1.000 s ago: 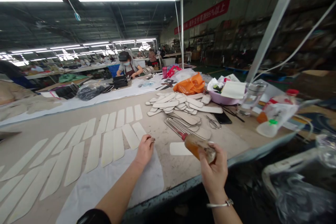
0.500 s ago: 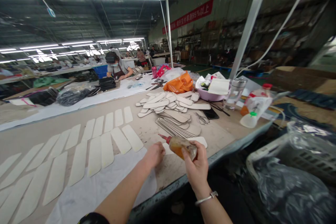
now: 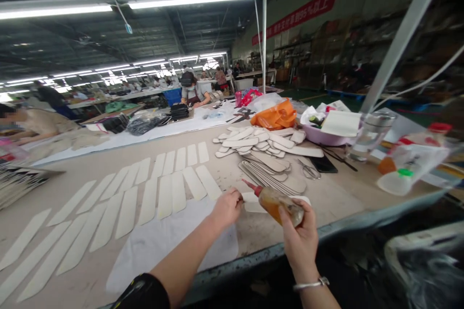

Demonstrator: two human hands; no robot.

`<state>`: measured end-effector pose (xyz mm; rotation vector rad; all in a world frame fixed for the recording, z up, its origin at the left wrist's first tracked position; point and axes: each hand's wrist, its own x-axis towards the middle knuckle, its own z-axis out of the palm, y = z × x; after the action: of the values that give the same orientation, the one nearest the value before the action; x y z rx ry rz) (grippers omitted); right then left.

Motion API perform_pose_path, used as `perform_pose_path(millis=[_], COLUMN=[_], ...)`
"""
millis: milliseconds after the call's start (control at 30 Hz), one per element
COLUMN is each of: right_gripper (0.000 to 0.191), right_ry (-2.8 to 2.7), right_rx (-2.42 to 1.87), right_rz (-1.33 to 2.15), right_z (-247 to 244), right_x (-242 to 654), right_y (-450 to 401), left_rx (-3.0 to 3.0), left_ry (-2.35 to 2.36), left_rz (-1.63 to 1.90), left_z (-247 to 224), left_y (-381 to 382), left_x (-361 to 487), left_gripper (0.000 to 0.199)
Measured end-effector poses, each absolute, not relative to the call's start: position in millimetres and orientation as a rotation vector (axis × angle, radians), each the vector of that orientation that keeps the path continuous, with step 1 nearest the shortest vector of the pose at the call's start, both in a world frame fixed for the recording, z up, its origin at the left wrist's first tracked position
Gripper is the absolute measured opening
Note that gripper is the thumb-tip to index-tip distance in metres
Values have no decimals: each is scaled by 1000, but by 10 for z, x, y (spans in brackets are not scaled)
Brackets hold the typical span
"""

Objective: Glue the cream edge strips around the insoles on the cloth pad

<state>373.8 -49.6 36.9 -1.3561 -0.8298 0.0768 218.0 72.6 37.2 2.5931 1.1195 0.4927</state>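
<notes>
My right hand (image 3: 300, 231) is wrapped round a squeeze bottle (image 3: 277, 204) of amber liquid, tilted with its red nozzle pointing up and left. Beneath the bottle lies a pale rounded strip (image 3: 252, 206), partly hidden by it. My left hand (image 3: 228, 206) has its fingers closed at the strip's left end, pinching it; the fingertips are partly hidden. To the left, more pale strips (image 3: 148, 203) lie spread in two rows, some over a white sheet (image 3: 174, 246). Just beyond the bottle is a fanned stack of dark-edged strips (image 3: 270, 176).
Behind the stack is a loose pile of strips (image 3: 253, 141), with scissors (image 3: 309, 169) and a phone (image 3: 324, 164) to its right. An orange bag (image 3: 274, 115), a purple basin (image 3: 326, 138) and a glass jar (image 3: 373, 133) stand farther back. A co-worker (image 3: 195, 91) sits across the table.
The view has turned left, so the scene sits farther right and another person shows at the left edge. Both hands keep nearly the same pose, the bottle still in my right.
</notes>
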Motion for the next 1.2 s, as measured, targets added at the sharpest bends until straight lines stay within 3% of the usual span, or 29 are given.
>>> perform_pose_path(millis=[200, 433, 533, 833, 1200], right_gripper=[37, 33, 29, 36, 41], right_ry=[-800, -1054, -1261, -1713, -1884], right_rx=[-1314, -1343, -1304, -1227, -1237], right_rz=[192, 297, 319, 316, 308], right_z=[348, 207, 142, -86, 43], right_x=[3678, 3309, 3062, 2514, 2373], right_y=[-500, -492, -503, -561, -545], left_rx=[2624, 2505, 2393, 2573, 2786], left_ry=[1272, 1584, 1634, 1250, 1098], left_rz=[483, 287, 325, 558, 500], left_z=[586, 257, 192, 74, -38], left_y=[372, -11, -84, -141, -82], left_x=[1175, 276, 164, -133, -198], left_gripper=[15, 10, 7, 27, 32])
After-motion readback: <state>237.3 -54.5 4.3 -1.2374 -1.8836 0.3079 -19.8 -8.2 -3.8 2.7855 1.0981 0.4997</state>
